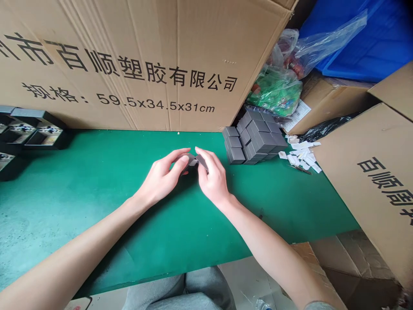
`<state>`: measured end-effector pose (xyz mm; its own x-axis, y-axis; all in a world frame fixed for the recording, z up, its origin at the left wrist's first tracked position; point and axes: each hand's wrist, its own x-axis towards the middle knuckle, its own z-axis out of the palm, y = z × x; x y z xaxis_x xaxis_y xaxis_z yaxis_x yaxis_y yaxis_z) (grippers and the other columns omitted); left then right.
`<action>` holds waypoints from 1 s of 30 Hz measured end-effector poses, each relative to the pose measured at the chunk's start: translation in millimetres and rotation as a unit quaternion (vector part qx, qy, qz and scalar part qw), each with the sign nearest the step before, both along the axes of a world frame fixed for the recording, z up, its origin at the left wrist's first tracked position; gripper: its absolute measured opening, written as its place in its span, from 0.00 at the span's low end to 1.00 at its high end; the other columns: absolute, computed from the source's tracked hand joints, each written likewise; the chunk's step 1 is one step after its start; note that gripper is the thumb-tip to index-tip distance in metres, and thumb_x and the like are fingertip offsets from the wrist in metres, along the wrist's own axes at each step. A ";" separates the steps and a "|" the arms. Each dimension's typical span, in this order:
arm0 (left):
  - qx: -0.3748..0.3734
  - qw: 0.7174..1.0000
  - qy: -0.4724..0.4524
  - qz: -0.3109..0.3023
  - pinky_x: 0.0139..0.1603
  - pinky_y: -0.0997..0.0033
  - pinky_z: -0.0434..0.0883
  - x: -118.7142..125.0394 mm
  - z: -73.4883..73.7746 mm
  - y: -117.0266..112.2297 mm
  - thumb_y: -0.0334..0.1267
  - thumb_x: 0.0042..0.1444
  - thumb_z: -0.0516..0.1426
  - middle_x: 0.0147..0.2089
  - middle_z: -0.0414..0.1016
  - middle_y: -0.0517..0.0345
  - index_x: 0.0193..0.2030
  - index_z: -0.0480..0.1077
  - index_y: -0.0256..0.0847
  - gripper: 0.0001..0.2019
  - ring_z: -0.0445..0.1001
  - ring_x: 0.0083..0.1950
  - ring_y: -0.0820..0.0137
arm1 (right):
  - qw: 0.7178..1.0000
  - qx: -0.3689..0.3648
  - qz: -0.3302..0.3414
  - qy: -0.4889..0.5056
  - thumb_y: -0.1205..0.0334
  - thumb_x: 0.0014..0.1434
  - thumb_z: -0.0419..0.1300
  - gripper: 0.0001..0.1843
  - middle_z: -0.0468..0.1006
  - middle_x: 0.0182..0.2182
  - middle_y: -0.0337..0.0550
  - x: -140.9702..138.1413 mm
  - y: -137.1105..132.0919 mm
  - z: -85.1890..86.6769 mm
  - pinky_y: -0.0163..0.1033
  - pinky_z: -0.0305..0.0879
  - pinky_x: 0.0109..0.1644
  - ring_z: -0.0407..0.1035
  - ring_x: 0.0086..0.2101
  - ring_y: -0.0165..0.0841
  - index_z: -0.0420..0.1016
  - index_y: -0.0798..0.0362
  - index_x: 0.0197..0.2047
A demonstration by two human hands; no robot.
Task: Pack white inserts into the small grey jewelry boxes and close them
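Note:
Both of my hands meet over the middle of the green table top [97,189]. Between them is a small grey box [195,161], partly hidden by my fingers. My left hand [164,176] curls round its left side with thumb and fingers pinched on it. My right hand [211,176] grips its right side from above. Just behind and to the right sits a pile of the same small grey boxes [254,137], stacked loosely.
A large printed cardboard carton [145,60] walls off the back. Open black boxes [32,129] stand at the far left. Small white cards [301,155] lie scattered right of the pile. More cartons [374,172], plastic bags and a blue crate [371,38] crowd the right.

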<state>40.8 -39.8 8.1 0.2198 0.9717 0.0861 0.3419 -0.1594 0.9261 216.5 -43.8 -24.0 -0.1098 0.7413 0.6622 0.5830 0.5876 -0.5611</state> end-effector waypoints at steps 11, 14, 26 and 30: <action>-0.120 0.966 -0.222 0.060 0.44 0.67 0.79 -12.4 -10.3 26.1 0.52 0.62 0.60 0.40 0.79 0.54 0.42 0.79 0.41 0.16 0.78 0.40 0.64 | 0.997 0.072 -0.034 -0.009 0.62 0.66 0.57 0.24 0.73 0.60 0.56 3.8 -5.1 14.3 0.47 0.75 0.60 0.70 0.60 0.41 0.68 0.51 0.65; -0.137 0.952 -0.261 0.078 0.43 0.66 0.81 -15.6 -11.8 31.6 0.51 0.62 0.60 0.41 0.79 0.53 0.41 0.79 0.39 0.16 0.79 0.40 0.63 | 0.991 0.124 -0.037 -0.030 0.67 0.67 0.54 0.20 0.81 0.49 0.51 21.8 -20.5 14.6 0.42 0.79 0.50 0.78 0.48 0.37 0.73 0.51 0.61; -0.159 0.949 -0.265 0.070 0.45 0.62 0.82 -14.2 -4.3 31.3 0.48 0.63 0.58 0.41 0.81 0.50 0.47 0.78 0.37 0.16 0.81 0.40 0.62 | 0.888 -0.025 -0.413 -0.201 0.59 0.66 0.51 0.20 0.81 0.48 0.57 224.5 -38.5 -16.1 0.52 0.70 0.53 0.73 0.48 0.45 0.76 0.55 0.55; -0.161 0.952 -0.253 0.055 0.46 0.63 0.82 -17.1 -4.5 31.7 0.47 0.65 0.57 0.45 0.81 0.50 0.49 0.78 0.37 0.17 0.80 0.42 0.62 | 0.812 -0.138 -0.527 -0.210 0.49 0.64 0.52 0.31 0.69 0.62 0.63 260.1 -12.8 -13.0 0.60 0.60 0.58 0.61 0.60 0.54 0.67 0.56 0.65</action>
<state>23.8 -8.1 3.6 0.1255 0.9804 -0.1520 -0.1628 0.1714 0.9716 476.6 -56.7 -36.9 0.5083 0.6844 0.5227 0.8547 -0.4753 -0.2088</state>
